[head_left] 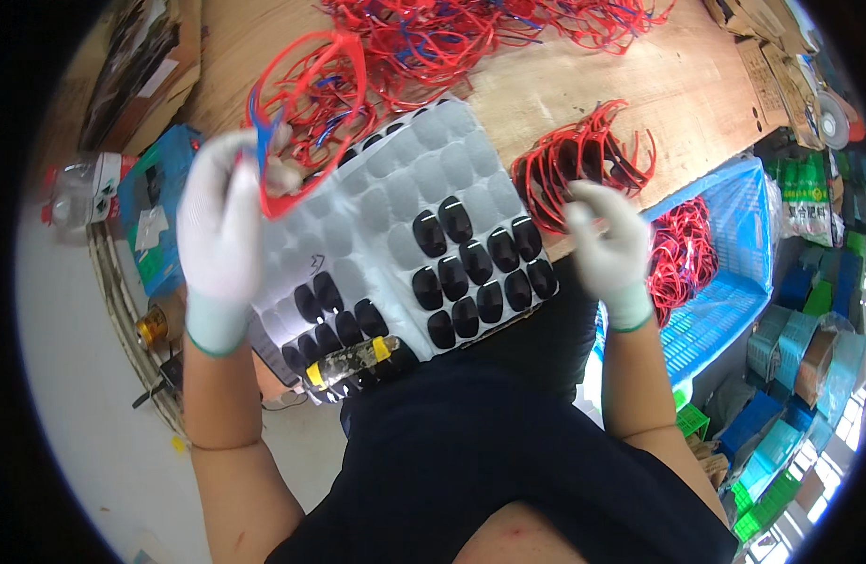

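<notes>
My left hand (221,230), in a white glove, is closed on a red eyeglass frame (356,61) with a blue part, raised above the left side of the trays. Two grey moulded trays (409,193) lie side by side in front of me. Dark oval lenses (475,261) fill the near pockets of both, while many farther pockets hold none. My right hand (609,244), gloved too, hovers beside a row of red sunglasses (555,174) with dark lenses. Its fingers are bent and apart, with nothing visible between them. A yellow-ended tool (353,364) rests on the left tray's near edge.
A tangled heap of red and blue frames (423,47) covers the far side of the wooden table (536,85). At right, a blue basket (733,301) holds more red frames (682,254). A plastic bottle (73,195) and a blue box (160,244) stand at left.
</notes>
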